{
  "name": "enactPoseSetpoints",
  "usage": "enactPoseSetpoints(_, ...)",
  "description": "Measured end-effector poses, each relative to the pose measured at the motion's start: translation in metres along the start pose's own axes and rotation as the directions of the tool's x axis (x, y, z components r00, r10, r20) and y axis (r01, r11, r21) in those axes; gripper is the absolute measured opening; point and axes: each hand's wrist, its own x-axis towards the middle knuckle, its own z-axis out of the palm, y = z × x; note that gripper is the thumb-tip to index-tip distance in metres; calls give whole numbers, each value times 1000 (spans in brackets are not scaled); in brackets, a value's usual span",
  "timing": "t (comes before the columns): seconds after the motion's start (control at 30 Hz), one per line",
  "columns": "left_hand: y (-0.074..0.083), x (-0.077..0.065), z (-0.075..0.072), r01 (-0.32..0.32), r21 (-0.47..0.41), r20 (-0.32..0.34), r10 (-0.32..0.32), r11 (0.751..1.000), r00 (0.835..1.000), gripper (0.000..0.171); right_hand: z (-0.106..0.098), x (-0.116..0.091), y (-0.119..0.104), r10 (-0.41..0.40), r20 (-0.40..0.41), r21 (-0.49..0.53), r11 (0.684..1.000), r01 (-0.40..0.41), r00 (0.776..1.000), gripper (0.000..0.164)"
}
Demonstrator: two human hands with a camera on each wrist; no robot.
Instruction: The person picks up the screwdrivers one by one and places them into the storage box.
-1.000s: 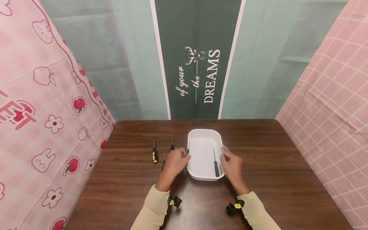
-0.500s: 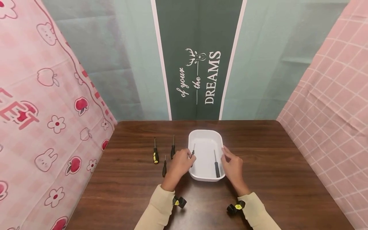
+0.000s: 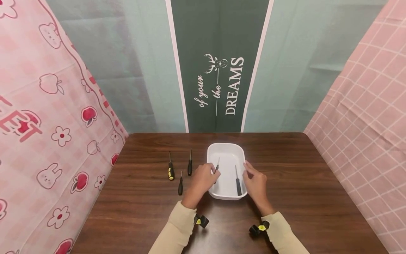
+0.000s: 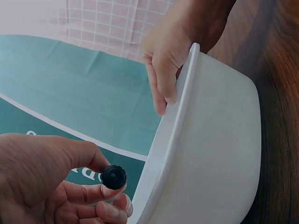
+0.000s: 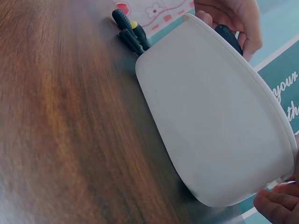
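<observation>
A white plastic tray stands on the wooden table in the head view. Over its left side, my left hand pinches a small dark screwdriver between thumb and fingers, shaft pointing away from me. The butt of that screwdriver's black handle faces the camera in the left wrist view. My right hand grips the tray's right rim, thumb and fingers on either side of the wall. Inside the tray, along its right side, lies another screwdriver with a dark handle.
Left of the tray on the table lie a black-and-yellow screwdriver, a black screwdriver and a shorter black one. Patterned cloths hang behind and at both sides.
My left hand has moved right with the screwdriver, from the tray's left rim to over its inside. The right hand stays on the rim.
</observation>
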Motion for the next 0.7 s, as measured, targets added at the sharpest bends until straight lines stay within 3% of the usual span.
enactPoseSetpoints(0.43, 6, 9, 10, 25, -63, 14, -24, 998, 1000, 16, -1, 3, -2, -1, 7, -14, 1000, 1, 1000, 30)
enactPoseSetpoints(0.7, 7, 11, 14, -1, -77, 6, 1, 997, 1000, 17, -1, 4, -4, 7, 1, -5, 1000, -7, 1000, 29)
